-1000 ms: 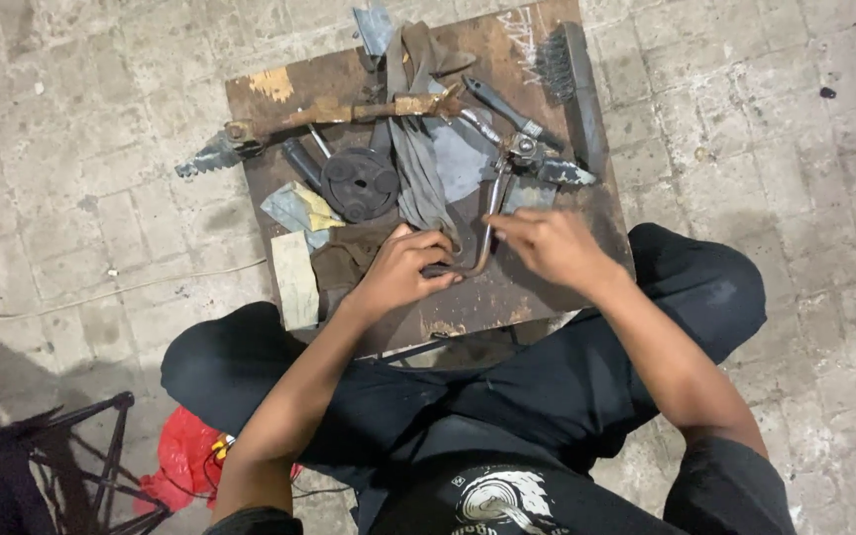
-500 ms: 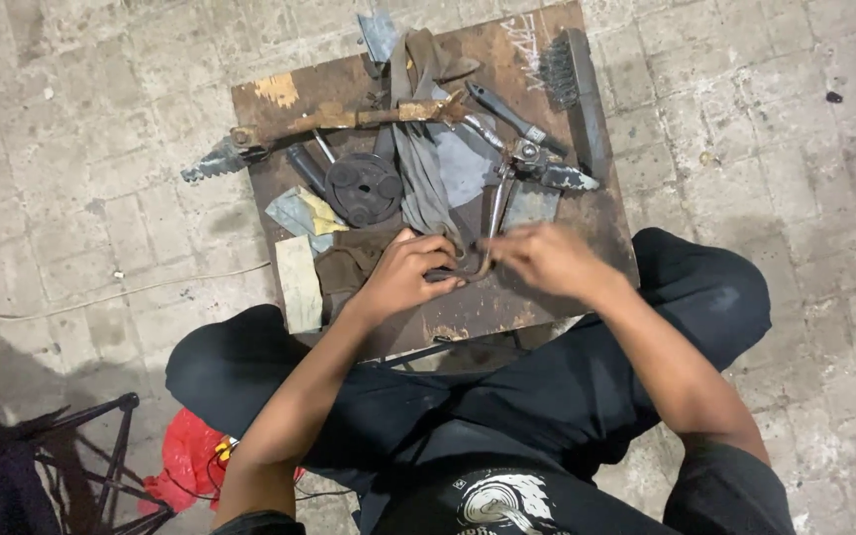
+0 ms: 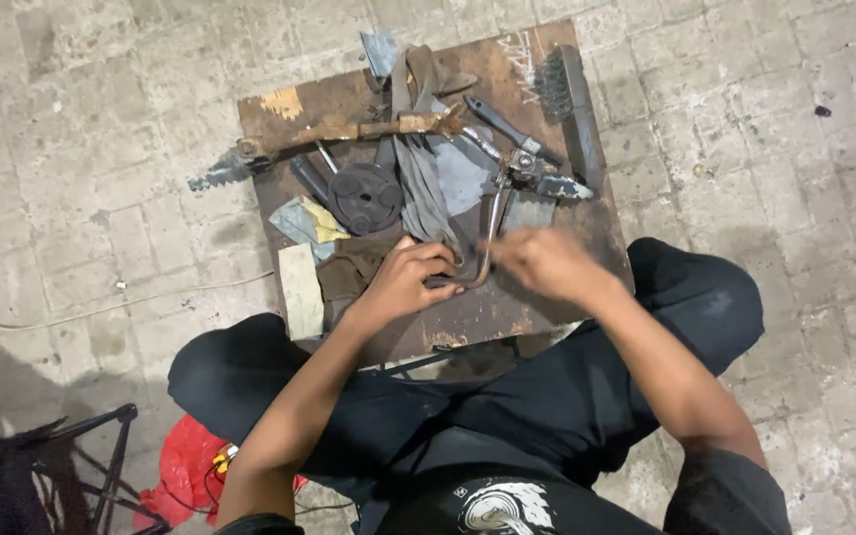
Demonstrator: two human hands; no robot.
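Since a second ago the right hand (image 3: 545,263) has drawn in beside the left hand (image 3: 403,280), so both now work the bent metal rod (image 3: 487,238) at the near edge of the table (image 3: 279,104). The left grip is curled round the rod's lower end; the right is blurred, so its grip I cannot tell. No containers show, only tools, a round disc (image 3: 366,196) and a grey rag (image 3: 426,188).

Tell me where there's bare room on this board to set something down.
The board is bare along its near edge, below the left hand and right hand, and at the far left corner beside the rusty bar. The middle is crowded: round disc, grey cloth, wire brush.
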